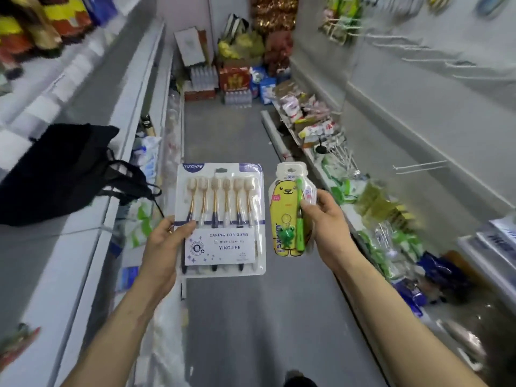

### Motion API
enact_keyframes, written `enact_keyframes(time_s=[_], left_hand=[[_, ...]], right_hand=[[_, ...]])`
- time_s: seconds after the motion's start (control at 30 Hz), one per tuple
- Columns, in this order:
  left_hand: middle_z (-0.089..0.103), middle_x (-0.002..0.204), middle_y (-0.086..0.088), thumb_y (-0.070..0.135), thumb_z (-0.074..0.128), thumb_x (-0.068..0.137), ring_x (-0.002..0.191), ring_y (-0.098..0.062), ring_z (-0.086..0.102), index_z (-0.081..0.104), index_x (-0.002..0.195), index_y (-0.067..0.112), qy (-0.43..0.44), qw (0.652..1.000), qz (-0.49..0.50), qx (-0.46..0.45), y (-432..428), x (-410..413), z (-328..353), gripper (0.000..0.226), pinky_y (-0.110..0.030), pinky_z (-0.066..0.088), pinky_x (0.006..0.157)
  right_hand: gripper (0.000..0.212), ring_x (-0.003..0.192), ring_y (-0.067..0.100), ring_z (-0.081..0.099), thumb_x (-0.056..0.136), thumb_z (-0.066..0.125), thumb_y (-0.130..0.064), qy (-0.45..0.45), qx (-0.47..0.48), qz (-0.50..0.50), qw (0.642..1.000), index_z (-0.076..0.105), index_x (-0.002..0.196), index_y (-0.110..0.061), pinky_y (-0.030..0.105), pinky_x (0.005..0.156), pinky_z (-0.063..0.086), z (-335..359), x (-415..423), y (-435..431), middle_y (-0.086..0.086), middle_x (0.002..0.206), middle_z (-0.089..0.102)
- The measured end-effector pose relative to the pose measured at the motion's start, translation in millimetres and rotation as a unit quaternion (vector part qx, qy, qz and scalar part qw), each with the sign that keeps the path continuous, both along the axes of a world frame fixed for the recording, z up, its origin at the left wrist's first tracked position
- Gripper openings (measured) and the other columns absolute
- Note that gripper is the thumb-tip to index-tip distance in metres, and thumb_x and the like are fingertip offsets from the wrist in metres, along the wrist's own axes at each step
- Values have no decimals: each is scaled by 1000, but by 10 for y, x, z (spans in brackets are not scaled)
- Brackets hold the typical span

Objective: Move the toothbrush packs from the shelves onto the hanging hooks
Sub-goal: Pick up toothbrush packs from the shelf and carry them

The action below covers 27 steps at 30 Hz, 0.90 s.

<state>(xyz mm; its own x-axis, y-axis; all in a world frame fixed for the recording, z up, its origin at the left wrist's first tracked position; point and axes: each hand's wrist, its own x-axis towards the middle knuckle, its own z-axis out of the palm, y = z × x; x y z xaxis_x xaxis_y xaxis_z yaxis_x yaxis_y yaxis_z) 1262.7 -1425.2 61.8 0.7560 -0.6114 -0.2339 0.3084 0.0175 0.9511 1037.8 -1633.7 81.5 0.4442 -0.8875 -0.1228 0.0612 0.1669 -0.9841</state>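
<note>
Both packs are up at chest height over the middle of the aisle. The left hand (164,241) grips the six-brush pack (223,219) at its lower left edge, thumb laid across the front. The right hand (325,219) pinches the yellow bear pack (290,210) by its right side, thumb on the front. The two packs sit just beside each other, a thin gap between them.

Out left, a black bag (55,174) slumps on the left shelf (83,247), its straps spilling over the shelf edge near the big pack. On the right, the low shelf (315,169) is heaped with green and white packets, with blue ones further along. Above them, white hooks (418,167) jut from the grey wall panel, most of them bare, well apart from either hand.

Straight ahead the grey floor (237,317) runs open between the shelf edges. At the far end, stacked boxes and bottles (234,76) close it off.
</note>
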Motion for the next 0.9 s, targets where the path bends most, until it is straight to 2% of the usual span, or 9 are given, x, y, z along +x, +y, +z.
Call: enact_keyframes(time_s=[0.1, 0.2, 0.27, 0.3, 0.37, 0.5, 0.63, 0.73, 0.9], left_hand=[[76, 108, -15, 25, 82, 83, 106, -39, 72, 68, 118, 7, -26, 999, -31, -10, -719, 286, 91, 41, -68, 49, 101], [76, 104, -13, 19, 77, 92, 99, -33, 73, 72, 105, 15, -51, 997, -59, -24, -1527, 605, 139, 14, -64, 51, 100], [77, 105, -11, 18, 75, 94, 101, -33, 74, 73, 105, 17, -65, 995, -68, -35, -2044, 786, 213, 11, -59, 52, 100], [77, 105, -11, 19, 75, 95, 103, -35, 73, 73, 106, 16, -69, 995, -69, -35, -2278, 863, 261, 12, -57, 53, 100], [77, 105, -13, 19, 74, 95, 105, -37, 73, 71, 106, 13, -74, 994, -66, -37, -2695, 1031, 352, 12, -53, 54, 98], [77, 110, -18, 18, 74, 95, 103, -35, 74, 71, 102, 12, -94, 992, -70, -54, -3503, 1429, 581, 10, -50, 54, 95], [74, 112, -26, 13, 71, 96, 99, -36, 74, 70, 107, 6, -85, 991, -71, -71, -4201, 1763, 747, 13, -51, 55, 93], [72, 116, -28, 11, 71, 96, 93, -30, 73, 68, 110, 1, -96, 987, -91, -89, -4759, 2024, 851, 18, -50, 55, 92], [74, 110, -26, 15, 74, 94, 98, -42, 74, 74, 99, 14, -93, 976, -162, -109, -5852, 2497, 1023, 6, -63, 54, 95]], right_hand=[[22, 111, 40, 72, 101, 64, -14, -19, 1, -42, 999, 65, 123, -17, 63, 97, 57, 77, 168, -503, 13, 115, 78], [25, 110, 40, 73, 101, 64, -16, -38, -7, -74, 997, 66, 125, -21, 66, 96, 57, 201, 399, -1143, 12, 117, 77], [26, 99, 35, 77, 103, 61, -15, -54, -8, -74, 996, 62, 130, -19, 60, 86, 63, 326, 549, -1573, 16, 118, 77], [26, 85, 29, 79, 106, 58, -13, -57, -8, -73, 996, 60, 131, -15, 50, 72, 66, 392, 627, -1771, 20, 118, 76], [23, 64, 20, 75, 108, 55, -11, -58, -9, -78, 995, 58, 131, -10, 29, 49, 60, 520, 804, -2151, 24, 115, 74], [19, 87, 25, 79, 107, 56, -10, -66, -39, -82, 994, 58, 125, -11, 38, 68, 65, 794, 1198, -2910, 11, 107, 80], [14, 81, 15, 78, 106, 57, -7, -64, -65, -109, 990, 58, 120, -10, 26, 63, 60, 998, 1471, -3458, 5, 99, 81], [16, 92, 20, 79, 106, 60, -11, -49, -89, -137, 985, 59, 121, -10, 28, 70, 62, 1040, 1603, -3852, 4, 105, 80], [18, 95, 25, 79, 105, 61, -13, -53, -92, -218, 970, 60, 123, -15, 32, 68, 63, 1164, 1848, -4483, 7, 108, 80]])
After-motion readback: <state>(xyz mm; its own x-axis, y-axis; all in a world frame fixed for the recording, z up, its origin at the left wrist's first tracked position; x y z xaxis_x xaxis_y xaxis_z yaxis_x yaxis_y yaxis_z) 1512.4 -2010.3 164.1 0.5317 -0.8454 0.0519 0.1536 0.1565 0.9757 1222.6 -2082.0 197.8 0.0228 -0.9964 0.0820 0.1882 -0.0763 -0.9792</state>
